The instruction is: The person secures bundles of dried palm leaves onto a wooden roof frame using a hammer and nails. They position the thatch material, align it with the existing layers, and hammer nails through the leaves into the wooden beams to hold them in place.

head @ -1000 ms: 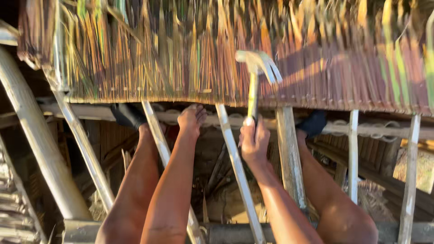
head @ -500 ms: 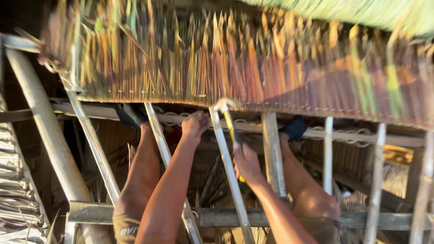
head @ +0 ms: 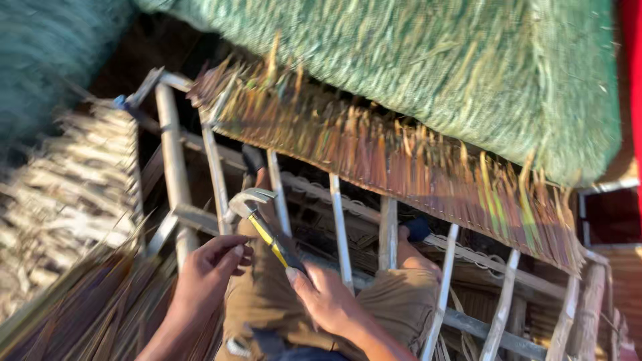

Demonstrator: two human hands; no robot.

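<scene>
Warm, low sunlight strikes the thatch fringe [head: 401, 160] and poles [head: 341, 227] brightly. Recesses beneath the frame lie in deep shadow. Motion blur smears the whole frame, heaviest at the left edge.

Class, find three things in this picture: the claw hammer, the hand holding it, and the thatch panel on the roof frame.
Claw hammer [head: 249, 200], head view, on its metal head.
Right hand [head: 326, 301], head view, on the back of the hand gripping the handle.
Thatch panel [head: 401, 167], head view, on its middle strands.

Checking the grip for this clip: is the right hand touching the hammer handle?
Touching. The head view shows the right hand closed around the lower end of the hammer handle, with no gap; the left hand is beside it.
</scene>
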